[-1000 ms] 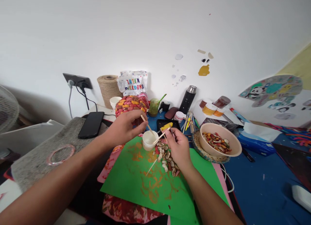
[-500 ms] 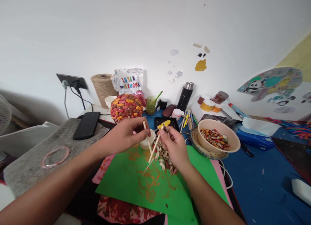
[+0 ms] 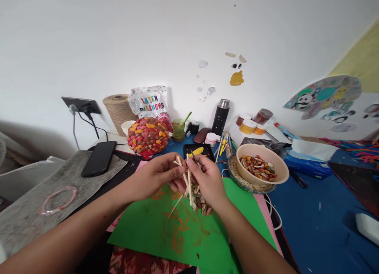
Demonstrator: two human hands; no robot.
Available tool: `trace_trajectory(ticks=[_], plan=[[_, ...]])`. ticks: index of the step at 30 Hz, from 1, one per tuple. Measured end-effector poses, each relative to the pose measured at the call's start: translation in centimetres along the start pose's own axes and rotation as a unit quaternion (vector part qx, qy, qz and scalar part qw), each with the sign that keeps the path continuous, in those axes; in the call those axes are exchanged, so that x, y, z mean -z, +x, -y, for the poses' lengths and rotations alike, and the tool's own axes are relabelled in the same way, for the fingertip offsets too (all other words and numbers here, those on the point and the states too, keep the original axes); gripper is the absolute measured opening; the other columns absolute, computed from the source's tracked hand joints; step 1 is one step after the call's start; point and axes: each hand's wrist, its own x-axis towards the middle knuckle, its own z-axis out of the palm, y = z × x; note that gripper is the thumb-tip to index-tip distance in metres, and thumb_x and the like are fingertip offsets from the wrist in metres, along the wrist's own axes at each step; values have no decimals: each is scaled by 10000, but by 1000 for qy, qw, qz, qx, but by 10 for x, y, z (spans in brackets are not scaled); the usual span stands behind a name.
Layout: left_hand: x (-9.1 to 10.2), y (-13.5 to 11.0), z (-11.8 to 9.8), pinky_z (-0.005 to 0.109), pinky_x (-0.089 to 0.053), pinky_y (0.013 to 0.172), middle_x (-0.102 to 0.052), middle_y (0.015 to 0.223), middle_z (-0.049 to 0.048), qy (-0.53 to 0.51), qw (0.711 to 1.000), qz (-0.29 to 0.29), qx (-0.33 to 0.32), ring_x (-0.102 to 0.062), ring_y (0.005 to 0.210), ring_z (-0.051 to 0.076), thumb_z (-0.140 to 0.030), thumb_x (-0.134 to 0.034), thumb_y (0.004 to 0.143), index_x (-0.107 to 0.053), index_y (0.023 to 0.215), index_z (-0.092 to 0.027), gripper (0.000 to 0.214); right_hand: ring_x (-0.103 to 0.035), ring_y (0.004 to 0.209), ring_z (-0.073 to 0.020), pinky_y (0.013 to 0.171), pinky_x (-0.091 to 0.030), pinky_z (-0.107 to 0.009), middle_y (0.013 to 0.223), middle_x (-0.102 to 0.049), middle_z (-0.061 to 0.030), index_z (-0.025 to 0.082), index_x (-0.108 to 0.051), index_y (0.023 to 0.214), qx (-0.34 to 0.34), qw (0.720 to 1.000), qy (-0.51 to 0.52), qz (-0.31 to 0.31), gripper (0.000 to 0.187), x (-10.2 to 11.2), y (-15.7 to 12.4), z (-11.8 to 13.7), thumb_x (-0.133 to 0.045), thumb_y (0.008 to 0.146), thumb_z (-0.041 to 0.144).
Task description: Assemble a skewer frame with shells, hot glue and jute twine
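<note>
My left hand pinches a pale wooden chopstick between thumb and fingers. A second chopstick slants down from my right hand, which is closed on its upper end. The two chopsticks touch or nearly touch at a narrow angle. A dark pointed tool also sticks out of my right fingers; its kind is unclear. Below my hands, a thin stick angles over the green sheet, its upper end hidden by my left fingers. Peanut shells lie in a heap by my right hand.
A beige bowl of coloured shells sits on a woven mat at right. Behind my hands stand a ball covered in painted shells, a black tray, a green jar and a black flask. A phone lies at left.
My hands have come together, bringing the two chopsticks side by side. My left hand now covers the white cup that showed before. The view has shifted slightly right.
</note>
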Motion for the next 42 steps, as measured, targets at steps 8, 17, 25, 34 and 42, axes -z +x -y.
trace_trajectory(ticks=[8, 17, 25, 34, 42], plan=[[0, 2, 4, 267, -555, 638, -731, 767, 10, 9, 993, -109, -42, -682, 647, 152, -543, -685, 985, -624, 1277, -172, 476, -262, 476, -97, 442, -180, -243, 557, -378, 91, 217, -644, 826, -25, 999, 33, 13, 415, -1, 0, -4, -751, 884, 613], [-3, -2, 14, 286, -518, 655, -679, 876, 23, 121, 989, -81, -16, -617, 723, 174, -492, -589, 1026, -585, 1506, -206, 559, -256, 456, -101, 445, -167, -260, 512, -356, 105, 221, -618, 838, -26, 1000, 1, 16, 432, 0, -1, -6, -704, 916, 637], [-6, -7, 5, 263, -467, 690, -703, 914, 13, 178, 980, -91, -18, -588, 776, 166, -399, -558, 1024, -418, 1640, -246, 649, -303, 483, -103, 454, -218, -248, 542, -392, 89, 219, -615, 807, -27, 999, 8, 33, 433, -3, -1, -3, -733, 900, 625], [-8, -5, 5, 287, -501, 691, -689, 896, 17, 16, 998, -65, -3, -623, 767, 173, -488, -695, 968, -472, 1577, -206, 708, -241, 440, -72, 423, -160, -228, 534, -368, 110, 204, -640, 827, -51, 993, 104, -4, 423, -6, 0, -5, -805, 842, 593], [-1, -8, -4, 254, -487, 565, -769, 968, 65, -96, 995, 3, -7, -712, 639, 160, -428, -767, 955, -540, 1478, -233, 602, -187, 416, -43, 402, -153, -214, 519, -302, 131, 215, -498, 689, -50, 967, 216, -124, 514, 4, 10, 3, -888, 769, 540]])
